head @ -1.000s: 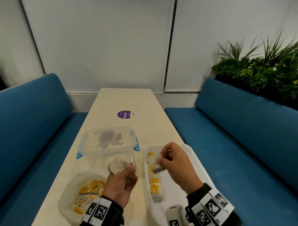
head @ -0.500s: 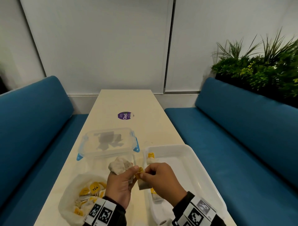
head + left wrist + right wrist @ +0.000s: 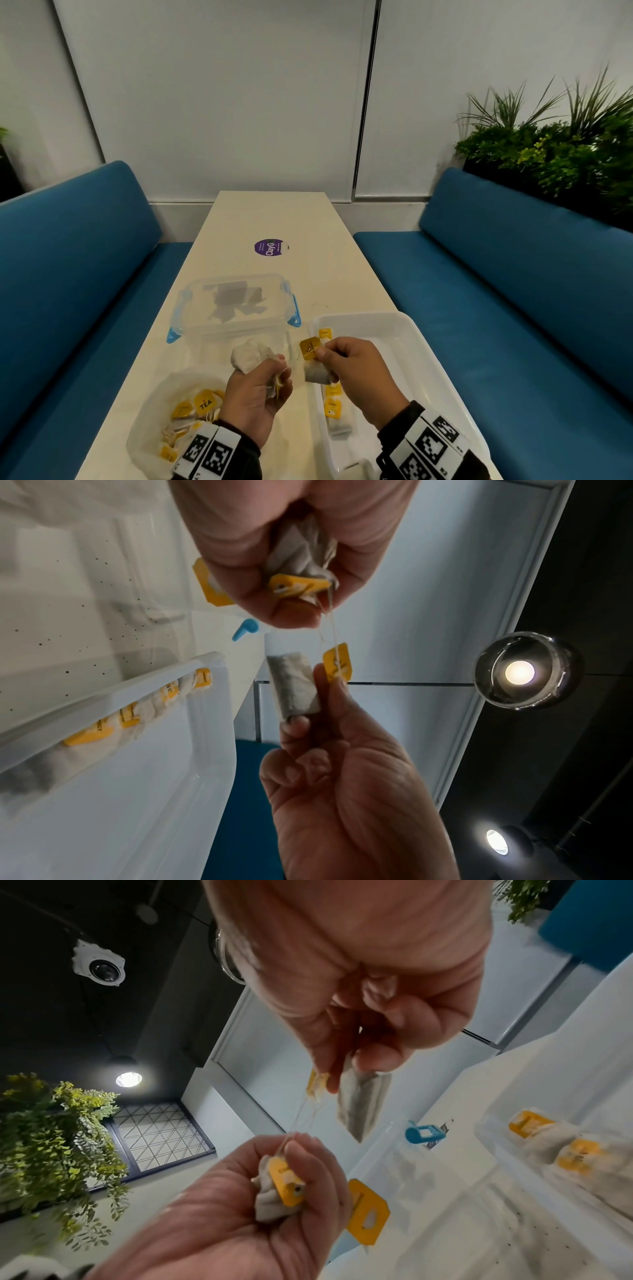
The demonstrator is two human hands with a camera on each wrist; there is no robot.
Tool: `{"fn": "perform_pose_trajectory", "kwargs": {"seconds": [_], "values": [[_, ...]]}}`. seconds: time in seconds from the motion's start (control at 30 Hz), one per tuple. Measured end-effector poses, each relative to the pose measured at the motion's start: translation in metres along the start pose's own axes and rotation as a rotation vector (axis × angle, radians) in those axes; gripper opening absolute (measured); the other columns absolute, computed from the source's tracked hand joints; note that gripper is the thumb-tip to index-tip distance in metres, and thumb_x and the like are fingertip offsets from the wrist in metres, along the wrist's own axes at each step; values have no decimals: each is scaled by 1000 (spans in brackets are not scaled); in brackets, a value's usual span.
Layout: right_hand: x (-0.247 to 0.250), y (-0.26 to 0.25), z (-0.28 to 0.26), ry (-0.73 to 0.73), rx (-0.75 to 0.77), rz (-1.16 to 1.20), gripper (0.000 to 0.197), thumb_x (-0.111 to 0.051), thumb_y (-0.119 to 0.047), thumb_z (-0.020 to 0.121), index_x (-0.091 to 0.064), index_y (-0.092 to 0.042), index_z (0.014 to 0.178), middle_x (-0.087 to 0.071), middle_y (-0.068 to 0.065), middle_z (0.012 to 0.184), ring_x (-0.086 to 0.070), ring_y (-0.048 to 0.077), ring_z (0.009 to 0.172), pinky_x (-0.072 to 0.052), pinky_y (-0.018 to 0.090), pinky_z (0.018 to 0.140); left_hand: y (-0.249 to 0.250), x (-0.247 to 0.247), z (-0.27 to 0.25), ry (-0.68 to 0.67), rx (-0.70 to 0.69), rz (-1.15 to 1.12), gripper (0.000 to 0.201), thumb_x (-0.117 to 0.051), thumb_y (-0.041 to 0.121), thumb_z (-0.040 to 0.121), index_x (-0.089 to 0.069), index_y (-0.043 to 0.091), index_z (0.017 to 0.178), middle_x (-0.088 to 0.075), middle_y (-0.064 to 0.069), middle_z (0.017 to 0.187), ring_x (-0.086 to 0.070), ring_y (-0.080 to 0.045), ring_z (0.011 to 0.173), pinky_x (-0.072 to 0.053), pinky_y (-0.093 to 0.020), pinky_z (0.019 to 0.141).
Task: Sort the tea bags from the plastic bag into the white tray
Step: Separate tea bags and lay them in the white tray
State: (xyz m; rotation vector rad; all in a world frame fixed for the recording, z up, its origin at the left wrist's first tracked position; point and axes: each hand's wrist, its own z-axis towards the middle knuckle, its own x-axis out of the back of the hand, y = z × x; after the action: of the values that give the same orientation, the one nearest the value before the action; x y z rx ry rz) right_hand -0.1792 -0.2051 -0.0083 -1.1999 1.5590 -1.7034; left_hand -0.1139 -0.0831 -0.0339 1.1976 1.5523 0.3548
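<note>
My left hand (image 3: 278, 375) grips a crumpled clump of tea bags (image 3: 249, 356) above the table; a yellow tag (image 3: 297, 585) sticks out of the fist. Just to its right, my right hand (image 3: 324, 356) pinches one grey tea bag (image 3: 317, 374) and its yellow tag (image 3: 310, 347) over the left rim of the white tray (image 3: 421, 346). Thin strings (image 3: 303, 1118) run from that tag to the clump. A row of tea bags (image 3: 334, 404) lies along the tray's left side. The plastic bag (image 3: 147, 421) with several more tea bags lies at the near left.
A clear lidded container (image 3: 233, 305) with blue clips stands beyond the hands on the narrow table (image 3: 270, 219). Blue benches (image 3: 513, 291) flank it on both sides. A purple sticker (image 3: 269, 246) lies mid-table. Plants (image 3: 555, 157) stand at the far right.
My right hand came from above the tray over to my left hand, then drew a little right again with a tea bag and its tag. The left hand stayed in place.
</note>
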Motion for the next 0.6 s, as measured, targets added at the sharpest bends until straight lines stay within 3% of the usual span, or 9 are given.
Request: {"fn": "perform_pose_trajectory", "kwargs": {"seconds": [0.2,0.33,0.43,0.5,0.6], "values": [[1,0,4,-25,-3,29,12,-65,-11,86,-67,-5,76,-59,-2,59,-52,-3,43,-42,9,50,1,5,5,-14,0,1,18,-56,-10,82,-54,8,77,-53,-4,63,-49,-15,61,-47,-17,42],[5,0,5,-96,-18,14,3,-70,-1,79,-69,-4,78,-66,1,66,-61,0,53,-47,11,56,4,5,6,0,7,-5,19,-55,-12,81,-54,7,78,-53,-6,68,-49,-15,62,-47,-17,41],[7,1,8,-73,11,-64,7,-72,-3,77,-72,-11,78,-71,6,77,-65,14,71,-56,26,70,6,7,9,38,3,-31,18,-54,-11,82,-54,7,79,-52,-7,69,-48,-15,63,-46,-16,40],[9,2,9,1,55,-106,15,-72,-6,77,-72,-20,74,-71,4,82,-64,24,81,-54,31,78,7,8,10,48,-1,-40,17,-54,-9,83,-54,7,79,-52,-6,66,-48,-16,61,-45,-15,39],[14,0,11,93,138,-70,26,-67,1,79,-70,-24,72,-69,0,81,-59,18,78,-51,18,71,9,10,11,58,-12,-27,16,-54,-8,83,-56,6,77,-56,-2,53,-52,-13,54,-46,-16,40]]}}
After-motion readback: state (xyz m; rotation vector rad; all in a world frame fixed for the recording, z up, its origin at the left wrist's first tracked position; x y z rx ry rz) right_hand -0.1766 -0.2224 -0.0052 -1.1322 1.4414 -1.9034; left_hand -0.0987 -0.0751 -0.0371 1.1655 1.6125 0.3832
